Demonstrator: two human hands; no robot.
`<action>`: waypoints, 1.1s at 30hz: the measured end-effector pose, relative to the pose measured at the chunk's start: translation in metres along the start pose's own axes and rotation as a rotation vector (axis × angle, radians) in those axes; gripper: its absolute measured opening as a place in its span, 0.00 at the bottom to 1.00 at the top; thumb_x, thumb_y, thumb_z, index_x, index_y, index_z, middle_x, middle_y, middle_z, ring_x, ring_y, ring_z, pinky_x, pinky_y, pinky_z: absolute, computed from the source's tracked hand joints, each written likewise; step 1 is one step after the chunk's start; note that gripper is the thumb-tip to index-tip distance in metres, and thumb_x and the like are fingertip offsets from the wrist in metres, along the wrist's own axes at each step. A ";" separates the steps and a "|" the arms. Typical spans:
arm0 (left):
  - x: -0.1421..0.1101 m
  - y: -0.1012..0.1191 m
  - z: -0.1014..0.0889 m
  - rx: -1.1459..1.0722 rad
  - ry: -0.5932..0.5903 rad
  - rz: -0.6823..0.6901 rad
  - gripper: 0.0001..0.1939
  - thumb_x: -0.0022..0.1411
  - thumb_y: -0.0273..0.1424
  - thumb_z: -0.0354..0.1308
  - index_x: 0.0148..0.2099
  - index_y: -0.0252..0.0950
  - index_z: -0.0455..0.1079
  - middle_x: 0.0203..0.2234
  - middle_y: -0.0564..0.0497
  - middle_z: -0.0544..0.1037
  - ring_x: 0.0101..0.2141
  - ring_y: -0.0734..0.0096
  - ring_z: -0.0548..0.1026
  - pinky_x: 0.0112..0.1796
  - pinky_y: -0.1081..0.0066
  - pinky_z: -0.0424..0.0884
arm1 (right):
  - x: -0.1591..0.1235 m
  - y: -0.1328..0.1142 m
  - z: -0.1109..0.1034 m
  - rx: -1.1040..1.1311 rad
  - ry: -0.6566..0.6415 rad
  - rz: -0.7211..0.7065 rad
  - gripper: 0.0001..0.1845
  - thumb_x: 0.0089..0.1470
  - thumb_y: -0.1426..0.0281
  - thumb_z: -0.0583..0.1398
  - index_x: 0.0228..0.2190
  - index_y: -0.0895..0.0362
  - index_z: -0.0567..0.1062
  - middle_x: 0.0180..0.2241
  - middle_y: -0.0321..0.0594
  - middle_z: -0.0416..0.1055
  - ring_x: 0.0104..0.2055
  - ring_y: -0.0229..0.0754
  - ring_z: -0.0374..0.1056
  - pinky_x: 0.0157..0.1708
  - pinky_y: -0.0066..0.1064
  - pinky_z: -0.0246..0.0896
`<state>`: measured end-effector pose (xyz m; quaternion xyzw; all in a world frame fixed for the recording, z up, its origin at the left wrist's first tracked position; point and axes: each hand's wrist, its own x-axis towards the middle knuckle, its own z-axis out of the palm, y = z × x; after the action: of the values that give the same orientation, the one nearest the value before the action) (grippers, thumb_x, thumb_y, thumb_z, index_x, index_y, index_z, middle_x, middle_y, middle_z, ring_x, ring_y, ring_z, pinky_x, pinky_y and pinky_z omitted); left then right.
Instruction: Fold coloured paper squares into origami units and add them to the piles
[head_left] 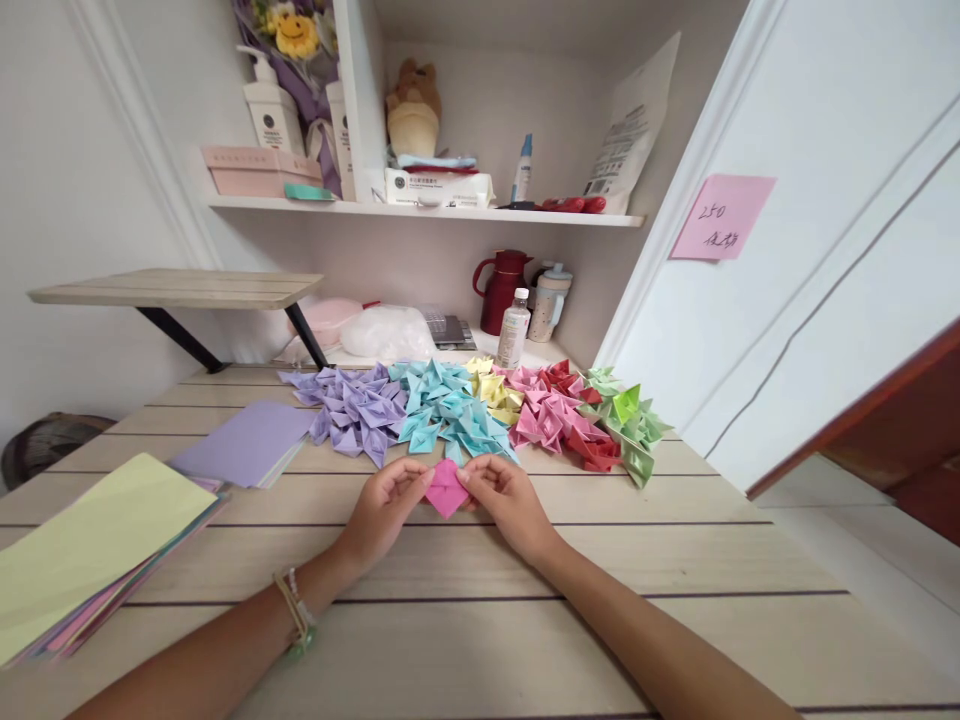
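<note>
A small bright pink folded paper (447,492) is held up between my two hands, its lower corner pointing down toward the table. My left hand (388,508) pinches its left side between thumb and fingers. On the opposite side, my right hand (508,500) grips the right corner the same way, the thumb on the near face. Just beyond the hands lies a heap of folded paper boats, with purple ones (360,410), light blue ones (450,400), yellow ones (496,393), pink ones (547,415) and green ones (630,425).
Purple paper sheets (236,440) and a stack of yellow-topped sheets (97,545) lie at the left. Behind the heap stand a bottle (513,330), a red jug (504,290) and a pale cup (551,303). A small raised shelf (180,287) overhangs the table's back left.
</note>
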<state>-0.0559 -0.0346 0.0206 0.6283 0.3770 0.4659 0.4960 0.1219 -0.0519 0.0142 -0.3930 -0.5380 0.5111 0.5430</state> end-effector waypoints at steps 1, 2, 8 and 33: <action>0.000 0.000 0.000 -0.018 0.006 -0.004 0.07 0.56 0.35 0.58 0.35 0.36 0.67 0.24 0.55 0.74 0.29 0.72 0.73 0.32 0.75 0.66 | 0.000 0.000 0.001 0.019 0.003 -0.010 0.16 0.46 0.57 0.63 0.31 0.56 0.69 0.19 0.31 0.68 0.22 0.36 0.66 0.24 0.27 0.63; -0.001 0.000 0.000 -0.037 0.011 -0.008 0.08 0.56 0.34 0.58 0.36 0.36 0.65 0.21 0.57 0.73 0.27 0.73 0.72 0.30 0.76 0.65 | -0.001 -0.001 0.001 0.032 0.005 -0.022 0.16 0.46 0.58 0.63 0.32 0.56 0.68 0.19 0.30 0.67 0.21 0.36 0.66 0.23 0.27 0.62; 0.000 0.002 0.000 -0.070 0.010 -0.020 0.08 0.55 0.34 0.58 0.36 0.35 0.68 0.27 0.53 0.76 0.30 0.70 0.74 0.33 0.74 0.68 | -0.001 -0.001 0.002 -0.011 -0.014 -0.053 0.16 0.42 0.59 0.65 0.30 0.57 0.72 0.23 0.34 0.70 0.25 0.36 0.67 0.27 0.28 0.64; -0.004 0.004 0.002 0.161 0.021 0.096 0.12 0.55 0.34 0.58 0.42 0.37 0.73 0.41 0.47 0.78 0.39 0.62 0.76 0.41 0.67 0.72 | -0.002 -0.001 -0.002 -0.179 0.021 -0.071 0.20 0.48 0.60 0.61 0.42 0.57 0.72 0.33 0.42 0.75 0.34 0.44 0.72 0.36 0.36 0.68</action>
<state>-0.0545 -0.0396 0.0239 0.6786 0.3880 0.4638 0.4169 0.1241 -0.0536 0.0146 -0.4258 -0.5894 0.4374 0.5292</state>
